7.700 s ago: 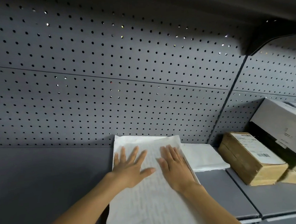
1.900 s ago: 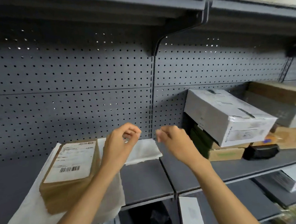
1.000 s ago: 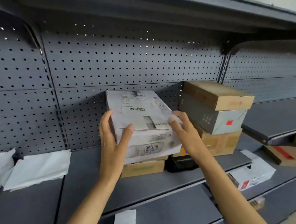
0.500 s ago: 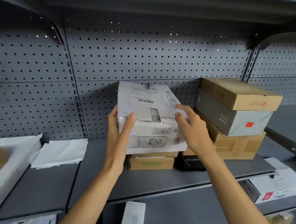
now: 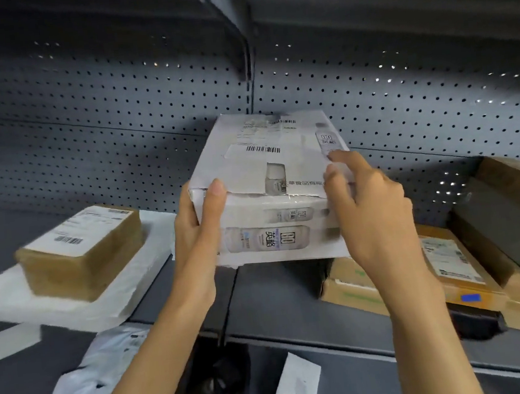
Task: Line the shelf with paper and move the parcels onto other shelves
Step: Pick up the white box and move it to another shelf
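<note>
I hold a white printed parcel (image 5: 271, 192) in the air in front of the pegboard back wall, above the join between two shelf sections. My left hand (image 5: 198, 234) grips its left front corner and my right hand (image 5: 368, 211) grips its right side. To the left, white paper (image 5: 134, 285) lines the grey shelf, and a brown parcel (image 5: 81, 249) with a white label sits on it. At the right, brown parcels (image 5: 449, 261) and a dark grey box (image 5: 503, 230) remain stacked on the shelf.
A bare strip of grey shelf (image 5: 278, 306) lies under the held parcel. Below it, a lower shelf carries a white plastic mailer (image 5: 106, 367), a small white box (image 5: 296, 387) and black bags (image 5: 216, 388). An upper shelf bracket (image 5: 234, 12) hangs overhead.
Both hands lifted the white parcel off the stack at the right and carried it left, toward the paper-lined shelf section with the brown parcel.
</note>
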